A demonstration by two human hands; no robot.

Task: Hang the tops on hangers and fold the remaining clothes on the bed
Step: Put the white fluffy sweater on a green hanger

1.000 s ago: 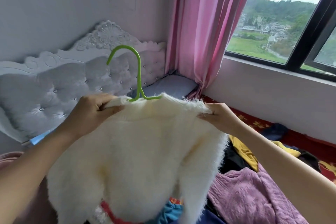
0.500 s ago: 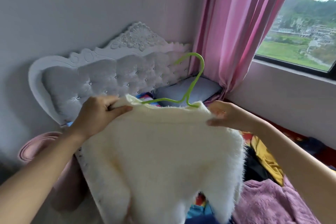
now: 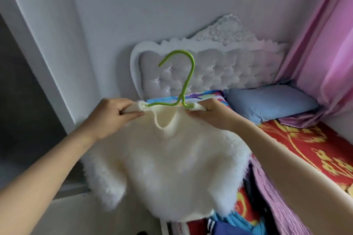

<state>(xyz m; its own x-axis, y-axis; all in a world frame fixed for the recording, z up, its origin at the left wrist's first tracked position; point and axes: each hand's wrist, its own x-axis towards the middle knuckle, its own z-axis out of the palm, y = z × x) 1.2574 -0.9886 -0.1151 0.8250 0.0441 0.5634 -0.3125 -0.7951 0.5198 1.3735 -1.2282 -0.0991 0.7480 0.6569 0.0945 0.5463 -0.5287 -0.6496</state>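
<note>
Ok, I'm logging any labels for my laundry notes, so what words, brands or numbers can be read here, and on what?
None can be read.
Red sheet: yellow marks, too blurred to tell whether they are writing or pattern.
Sweater and hanger: no label or print shows.

Open air is lying at 12 o'clock above hanger hook (image 3: 187,82). Behind it headboard (image 3: 229,70) is standing; curtain (image 3: 324,53) is closing off 2 o'clock; frame (image 3: 38,44) is bounding 9 o'clock; clothes pile (image 3: 248,219) is crowding 5 o'clock.
</note>
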